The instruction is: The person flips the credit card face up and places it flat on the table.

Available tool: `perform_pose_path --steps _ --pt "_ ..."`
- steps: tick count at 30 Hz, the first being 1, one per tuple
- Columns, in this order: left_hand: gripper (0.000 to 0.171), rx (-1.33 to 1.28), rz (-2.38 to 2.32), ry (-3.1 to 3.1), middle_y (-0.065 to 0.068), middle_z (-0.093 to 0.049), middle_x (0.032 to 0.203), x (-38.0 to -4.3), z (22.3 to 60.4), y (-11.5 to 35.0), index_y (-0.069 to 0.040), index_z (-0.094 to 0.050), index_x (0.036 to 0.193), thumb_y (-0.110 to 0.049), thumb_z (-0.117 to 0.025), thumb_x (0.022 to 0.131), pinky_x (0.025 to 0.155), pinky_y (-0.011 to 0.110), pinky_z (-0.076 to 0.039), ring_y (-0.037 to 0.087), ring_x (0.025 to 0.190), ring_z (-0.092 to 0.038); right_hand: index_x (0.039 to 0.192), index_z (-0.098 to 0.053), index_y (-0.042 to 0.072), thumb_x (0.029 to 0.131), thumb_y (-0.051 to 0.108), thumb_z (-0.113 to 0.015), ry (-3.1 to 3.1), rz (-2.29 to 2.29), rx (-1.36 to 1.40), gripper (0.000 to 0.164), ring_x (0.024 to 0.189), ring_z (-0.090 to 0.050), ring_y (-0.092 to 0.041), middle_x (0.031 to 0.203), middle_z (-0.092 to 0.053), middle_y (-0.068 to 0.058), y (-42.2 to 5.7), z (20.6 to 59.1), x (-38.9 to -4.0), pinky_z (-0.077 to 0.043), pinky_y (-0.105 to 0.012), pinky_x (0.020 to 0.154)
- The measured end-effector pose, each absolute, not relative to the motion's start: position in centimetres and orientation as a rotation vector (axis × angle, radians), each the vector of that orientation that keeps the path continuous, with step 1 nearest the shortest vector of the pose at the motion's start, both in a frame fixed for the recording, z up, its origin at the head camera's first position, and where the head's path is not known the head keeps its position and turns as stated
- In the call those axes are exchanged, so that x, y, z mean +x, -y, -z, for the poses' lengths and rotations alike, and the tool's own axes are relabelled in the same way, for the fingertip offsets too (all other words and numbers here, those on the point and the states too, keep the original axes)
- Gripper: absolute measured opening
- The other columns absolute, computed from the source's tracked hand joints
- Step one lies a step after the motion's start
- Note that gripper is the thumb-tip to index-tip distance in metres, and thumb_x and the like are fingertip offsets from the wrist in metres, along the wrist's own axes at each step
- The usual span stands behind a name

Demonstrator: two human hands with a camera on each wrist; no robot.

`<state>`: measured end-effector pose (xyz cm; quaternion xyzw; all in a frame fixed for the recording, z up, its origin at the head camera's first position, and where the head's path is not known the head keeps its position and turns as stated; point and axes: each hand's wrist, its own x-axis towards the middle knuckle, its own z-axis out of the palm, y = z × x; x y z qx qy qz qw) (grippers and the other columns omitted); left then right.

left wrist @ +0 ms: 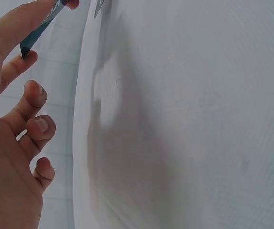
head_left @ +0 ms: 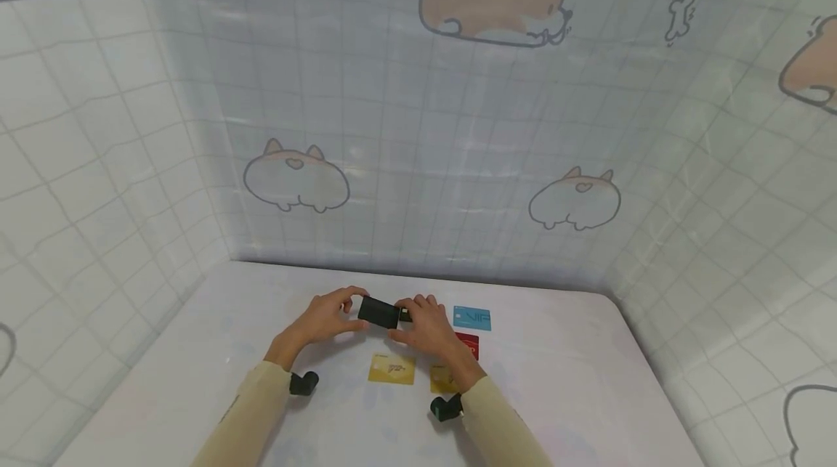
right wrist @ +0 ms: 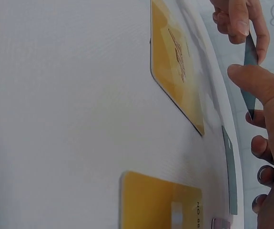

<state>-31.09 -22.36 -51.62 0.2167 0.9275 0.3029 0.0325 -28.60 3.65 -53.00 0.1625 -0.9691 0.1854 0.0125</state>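
A black card [head_left: 378,312] is raised between both hands, tilted. My left hand [head_left: 332,314] pinches its left end between thumb and forefinger, while the other fingers curl loosely, as the left wrist view shows. At the opposite end my right hand [head_left: 425,325] grips it; in the right wrist view the right thumb lies across the card [right wrist: 249,90] and a fingertip touches its lower corner. Beside the right fingers, a dark patch with a gold chip [head_left: 406,314] shows, mostly covered by that hand.
A yellow card with script [head_left: 391,369] lies on the white table [head_left: 353,423]. Partly under the right arm are another yellow card [head_left: 442,378] and a red card [head_left: 469,343]. A blue VIP card [head_left: 472,318] lies farther back. Behind stands a patterned curtain [head_left: 418,234].
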Motion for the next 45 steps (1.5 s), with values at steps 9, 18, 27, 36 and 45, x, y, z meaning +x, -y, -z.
perform_pose_path --steps 9,18,27,36,45 --pt "0.065 0.69 -0.918 -2.88 -0.001 -0.055 0.088 -31.0 51.44 22.17 -0.031 -0.059 0.135 -0.057 -0.08 0.079 0.066 0.036 -0.032 0.013 0.064 -0.044 0.134 -0.062 0.025 0.085 0.067 -0.067 2.969 -0.574 0.558 0.064 0.105 -0.044 -0.018 0.114 -0.057 0.001 -3.95 53.07 -28.55 -0.041 -0.042 0.09" --pt "0.066 0.726 -0.906 -2.902 0.0 -0.056 0.087 -31.13 51.5 21.98 -0.03 -0.059 0.135 -0.058 -0.079 0.079 0.066 0.036 -0.031 0.013 0.064 -0.043 0.133 -0.063 0.026 0.085 0.072 -0.062 2.933 -0.599 0.578 0.066 0.105 -0.043 -0.017 0.115 -0.055 0.002 -4.13 52.96 -28.72 -0.039 -0.039 0.089" --pt "0.064 0.742 -0.906 -2.906 -0.001 -0.055 0.087 -31.17 51.69 21.86 -0.031 -0.059 0.134 -0.057 -0.079 0.079 0.065 0.035 -0.031 0.012 0.063 -0.042 0.134 -0.063 0.025 0.085 0.071 -0.062 2.93 -0.624 0.59 0.067 0.107 -0.044 -0.018 0.118 -0.056 0.001 -4.09 53.03 -28.8 -0.04 -0.041 0.09" --pt "0.066 0.736 -0.905 -2.912 -0.004 -0.054 0.087 -31.27 51.68 21.74 -0.033 -0.058 0.134 -0.062 -0.077 0.078 0.068 0.036 -0.03 0.011 0.063 -0.042 0.135 -0.062 0.025 0.086 0.071 -0.062 2.938 -0.621 0.596 0.067 0.11 -0.044 -0.018 0.121 -0.056 0.002 -3.98 52.68 -28.86 -0.04 -0.043 0.092" --pt "0.067 0.72 -0.913 -2.897 -0.005 -0.052 0.086 -31.32 51.51 21.74 -0.033 -0.058 0.134 -0.063 -0.077 0.077 0.062 0.033 -0.033 0.012 0.063 -0.042 0.134 -0.063 0.027 0.087 0.067 -0.063 2.917 -0.601 0.597 0.062 0.109 -0.045 -0.017 0.122 -0.056 0.004 -3.78 52.47 -28.84 -0.039 -0.042 0.091"
